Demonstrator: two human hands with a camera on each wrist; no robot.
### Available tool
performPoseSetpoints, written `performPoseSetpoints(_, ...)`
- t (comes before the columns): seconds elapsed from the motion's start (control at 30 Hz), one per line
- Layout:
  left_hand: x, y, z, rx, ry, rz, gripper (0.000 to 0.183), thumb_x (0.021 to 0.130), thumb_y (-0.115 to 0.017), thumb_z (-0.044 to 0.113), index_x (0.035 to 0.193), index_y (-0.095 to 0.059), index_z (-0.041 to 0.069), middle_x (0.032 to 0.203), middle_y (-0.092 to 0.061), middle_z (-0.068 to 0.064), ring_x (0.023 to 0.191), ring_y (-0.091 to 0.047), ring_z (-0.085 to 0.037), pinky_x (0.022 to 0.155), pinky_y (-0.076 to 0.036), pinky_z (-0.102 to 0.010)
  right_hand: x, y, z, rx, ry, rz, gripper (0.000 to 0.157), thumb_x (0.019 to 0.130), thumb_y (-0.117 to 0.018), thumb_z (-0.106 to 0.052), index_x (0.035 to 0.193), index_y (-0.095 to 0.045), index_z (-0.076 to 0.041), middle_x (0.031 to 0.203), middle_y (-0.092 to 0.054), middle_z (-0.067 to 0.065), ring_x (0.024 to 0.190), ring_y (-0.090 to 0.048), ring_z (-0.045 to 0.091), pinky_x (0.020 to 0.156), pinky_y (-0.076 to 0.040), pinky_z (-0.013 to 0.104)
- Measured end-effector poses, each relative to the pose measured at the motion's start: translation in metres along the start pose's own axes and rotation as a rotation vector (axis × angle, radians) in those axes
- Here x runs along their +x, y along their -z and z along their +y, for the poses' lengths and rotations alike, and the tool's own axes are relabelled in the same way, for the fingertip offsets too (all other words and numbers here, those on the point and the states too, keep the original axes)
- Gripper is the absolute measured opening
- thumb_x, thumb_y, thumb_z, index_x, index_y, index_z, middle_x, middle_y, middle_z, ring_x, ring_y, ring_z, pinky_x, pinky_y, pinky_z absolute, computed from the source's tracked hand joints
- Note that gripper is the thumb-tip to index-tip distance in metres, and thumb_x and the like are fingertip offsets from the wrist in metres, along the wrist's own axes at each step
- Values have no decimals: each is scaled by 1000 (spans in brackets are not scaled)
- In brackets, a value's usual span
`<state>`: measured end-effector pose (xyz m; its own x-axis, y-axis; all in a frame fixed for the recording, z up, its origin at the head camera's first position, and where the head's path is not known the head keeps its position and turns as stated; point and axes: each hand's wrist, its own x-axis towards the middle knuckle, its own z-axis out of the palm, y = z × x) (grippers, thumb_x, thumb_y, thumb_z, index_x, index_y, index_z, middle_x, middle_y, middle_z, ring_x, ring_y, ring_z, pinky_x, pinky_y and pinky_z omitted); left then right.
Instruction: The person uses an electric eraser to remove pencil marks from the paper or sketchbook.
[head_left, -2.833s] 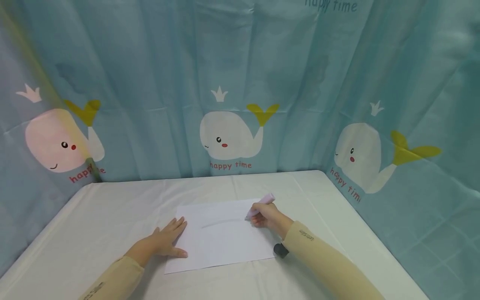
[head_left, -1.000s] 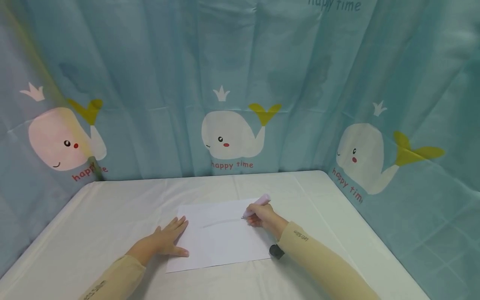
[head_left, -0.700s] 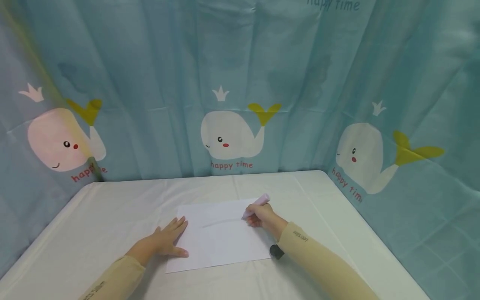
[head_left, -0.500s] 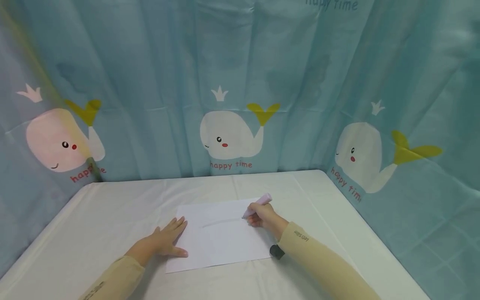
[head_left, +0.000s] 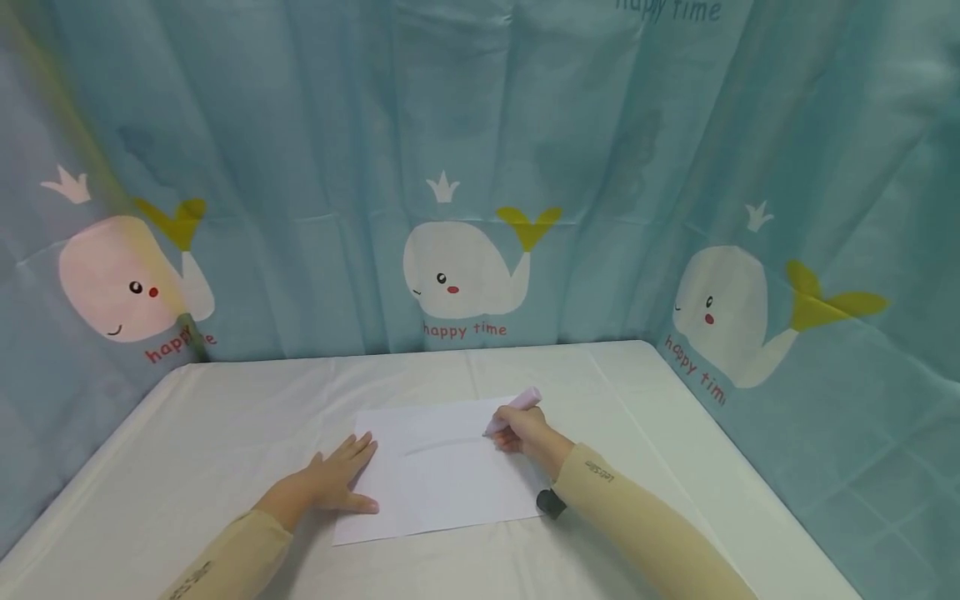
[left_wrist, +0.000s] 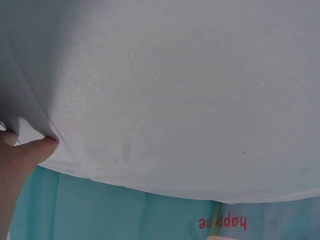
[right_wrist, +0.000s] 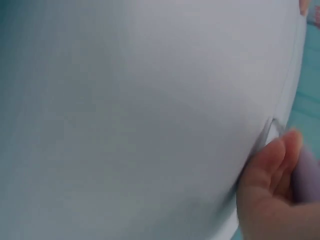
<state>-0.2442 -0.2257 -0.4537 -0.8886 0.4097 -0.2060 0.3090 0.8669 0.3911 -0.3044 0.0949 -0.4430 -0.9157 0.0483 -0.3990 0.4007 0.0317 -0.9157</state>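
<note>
A sheet of white paper lies on the white-clothed table, with a faint thin streak across its upper half. My left hand rests with spread fingers on the paper's left edge; in the left wrist view only part of that hand shows. Toward the paper's upper right, my right hand pinches a pale purple marker like a pen, its tip pointing down-left at the paper near the streak's right end. In the right wrist view, fingers close around the marker, its tip right at the paper.
A small black round-ended object sits beneath the right sleeve, by the paper's lower right corner. White cloth covers the table. Blue curtains with printed whales stand behind and along both sides.
Since the oldest frame, my right hand and the marker have shifted slightly left over the paper. Over the last second they barely move, and the left hand stays in place.
</note>
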Motion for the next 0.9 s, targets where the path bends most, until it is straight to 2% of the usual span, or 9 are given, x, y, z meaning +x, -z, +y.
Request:
performPoseSetpoints(0.13,-1,3,3,16,14,0,106,72,-79,53,147,-32,-6,155,-20,-28,142,-11,-48,100,-6,-77,-1,-1,-1,-3,1,-30,17,82,-62,-6,95,-58,5,60,-61,7,45,-55,10,47,-49,21)
performPoseSetpoints(0.43,-1,4,5,27,6,-4,106,73,-78,53,147,-31,-6,155,-19,-28,142,-11,-49,100,-7,-77,-1,1,-3,-16,9,-34,17,82,-64,-5,95,-58,4,61,-62,7,46,-56,10,47,-49,21)
performPoseSetpoints(0.9,1,2,3,26,4,-12,106,73,-78,53,147,-31,-6,155,-19,-28,142,-10,-49,100,-6,-78,-1,1,0,38,8,-12,15,79,-60,-5,92,-59,3,59,-61,7,45,-56,11,47,-50,22)
